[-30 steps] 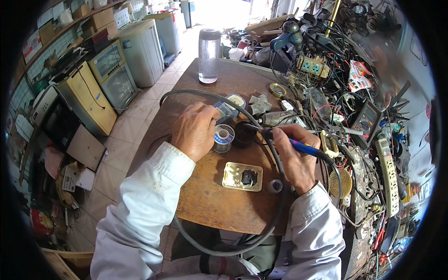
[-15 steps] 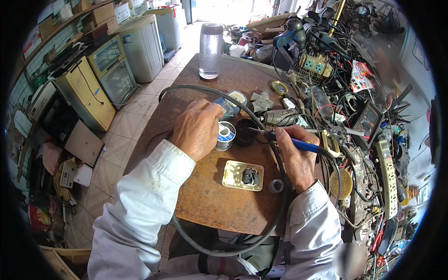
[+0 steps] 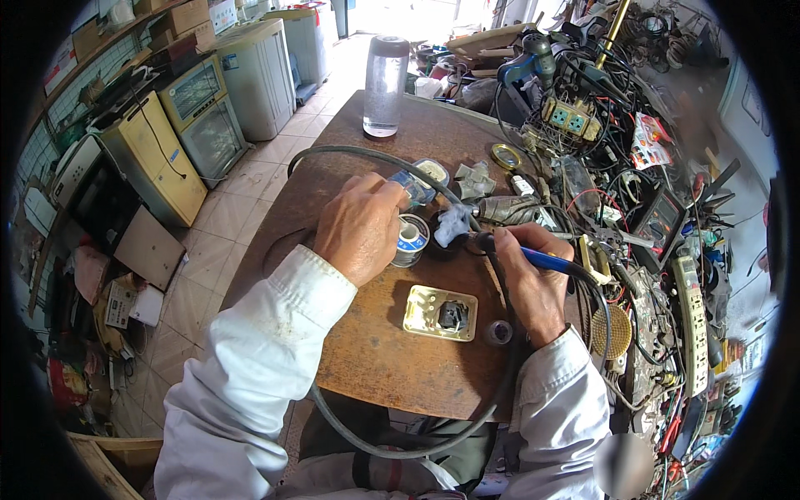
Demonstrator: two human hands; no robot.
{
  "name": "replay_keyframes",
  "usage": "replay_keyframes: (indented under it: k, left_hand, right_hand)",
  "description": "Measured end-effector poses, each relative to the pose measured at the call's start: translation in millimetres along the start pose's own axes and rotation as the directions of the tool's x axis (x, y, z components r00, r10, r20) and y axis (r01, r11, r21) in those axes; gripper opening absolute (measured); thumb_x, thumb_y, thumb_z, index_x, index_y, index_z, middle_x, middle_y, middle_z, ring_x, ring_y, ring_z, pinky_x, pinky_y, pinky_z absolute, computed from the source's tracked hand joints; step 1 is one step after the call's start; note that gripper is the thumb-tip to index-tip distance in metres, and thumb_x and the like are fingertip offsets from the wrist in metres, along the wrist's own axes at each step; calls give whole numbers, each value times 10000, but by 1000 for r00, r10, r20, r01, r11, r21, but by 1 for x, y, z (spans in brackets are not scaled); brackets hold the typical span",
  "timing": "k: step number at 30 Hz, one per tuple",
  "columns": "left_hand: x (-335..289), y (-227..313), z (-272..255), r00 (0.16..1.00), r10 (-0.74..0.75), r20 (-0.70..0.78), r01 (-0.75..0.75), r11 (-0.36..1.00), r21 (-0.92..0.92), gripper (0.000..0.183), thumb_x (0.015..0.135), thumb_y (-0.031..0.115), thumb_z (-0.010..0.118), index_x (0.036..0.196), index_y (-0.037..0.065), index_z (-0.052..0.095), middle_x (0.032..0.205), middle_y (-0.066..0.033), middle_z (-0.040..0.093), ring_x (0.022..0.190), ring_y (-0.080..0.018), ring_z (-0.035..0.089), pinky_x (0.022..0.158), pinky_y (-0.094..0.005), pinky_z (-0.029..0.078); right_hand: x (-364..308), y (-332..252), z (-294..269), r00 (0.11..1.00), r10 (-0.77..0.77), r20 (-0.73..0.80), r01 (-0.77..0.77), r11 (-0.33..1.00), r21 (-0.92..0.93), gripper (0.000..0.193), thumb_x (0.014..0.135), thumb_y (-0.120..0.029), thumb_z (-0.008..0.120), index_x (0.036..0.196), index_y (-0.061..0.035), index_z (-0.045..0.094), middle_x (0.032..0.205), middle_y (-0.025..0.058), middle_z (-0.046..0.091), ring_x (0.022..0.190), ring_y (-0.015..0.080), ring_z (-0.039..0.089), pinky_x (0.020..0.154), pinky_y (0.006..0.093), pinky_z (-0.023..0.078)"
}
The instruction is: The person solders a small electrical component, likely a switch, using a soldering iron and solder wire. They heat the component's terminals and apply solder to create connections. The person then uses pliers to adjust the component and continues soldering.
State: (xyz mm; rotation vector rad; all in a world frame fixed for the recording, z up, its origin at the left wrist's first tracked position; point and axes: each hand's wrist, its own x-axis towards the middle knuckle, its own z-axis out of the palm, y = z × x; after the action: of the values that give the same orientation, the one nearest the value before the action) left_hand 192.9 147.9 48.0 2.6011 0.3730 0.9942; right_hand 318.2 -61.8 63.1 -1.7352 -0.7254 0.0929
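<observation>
My right hand [image 3: 535, 279] grips a soldering iron [image 3: 546, 261] by its blue handle. The iron's tip points into a small dark round pot [image 3: 457, 244], and whitish smoke [image 3: 452, 222] hides the tip. My left hand [image 3: 360, 227] is closed, its fingertips beside a solder spool [image 3: 411, 237] with a blue and white label; what they pinch is hidden. A thick grey cable [image 3: 392, 453] loops around the work spot and hangs over the table's near edge. Between my forearms lies a cream plastic housing [image 3: 417, 313] with a black part [image 3: 452, 315] inside.
On the wooden table [image 3: 392, 367] stand a clear bottle [image 3: 386, 87] and a small round container [image 3: 498, 333]. A magnifier [image 3: 505, 156], a multimeter [image 3: 662, 218], a power strip [image 3: 691, 325] and tangled wires crowd the right. Old appliances [image 3: 254, 79] line the left wall.
White smoke now rises from the dark pot at the iron's tip, where none showed before. The view has shifted slightly, and both hands keep nearly the same place over the table.
</observation>
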Motion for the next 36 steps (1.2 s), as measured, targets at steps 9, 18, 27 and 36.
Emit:
replay_keyframes:
  k: [9, 18, 27, 36]
  left_hand:
    - [2, -4, 2, 999, 38, -30, -38, 999, 6, 138, 897, -22, 662, 1013, 30, 715, 994, -169, 701, 981, -396, 682, 853, -494, 543]
    - [2, -18, 12, 984, 154, -86, -156, 987, -23, 104, 871, -28, 652, 958, 10, 696, 955, -209, 701, 958, -424, 678, 844, -510, 532]
    - [3, -22, 13, 997, 66, -34, -67, 998, -7, 149, 909, -13, 655, 1047, 12, 704, 1017, -194, 720, 958, -399, 703, 828, -466, 544]
    - [3, -18, 9, 999, -32, 20, 33, 997, -69, 150, 905, -1, 658, 1040, 19, 720, 1049, -195, 733, 1018, -406, 707, 882, -470, 548]
  right_hand:
    - [-8, -13, -23, 996, 83, -40, -77, 988, 131, 220, 982, -166, 756, 945, 51, 768, 712, 21, 688, 628, 63, 570, 560, 252, 445]
    - [-81, 6, -96, 975, 105, -195, -46, 957, 285, 238, 988, -184, 695, 848, 4, 661, 700, 29, 604, 474, 59, 431, 443, 230, 303]
    - [-115, 9, -105, 972, 161, -173, -113, 959, 259, 260, 987, -178, 735, 795, -10, 685, 615, -34, 578, 517, 40, 476, 480, 229, 335]
    - [-112, 4, -101, 979, 175, -108, -161, 979, 129, 280, 957, -185, 747, 782, 29, 700, 638, -29, 592, 602, 42, 463, 533, 265, 353]
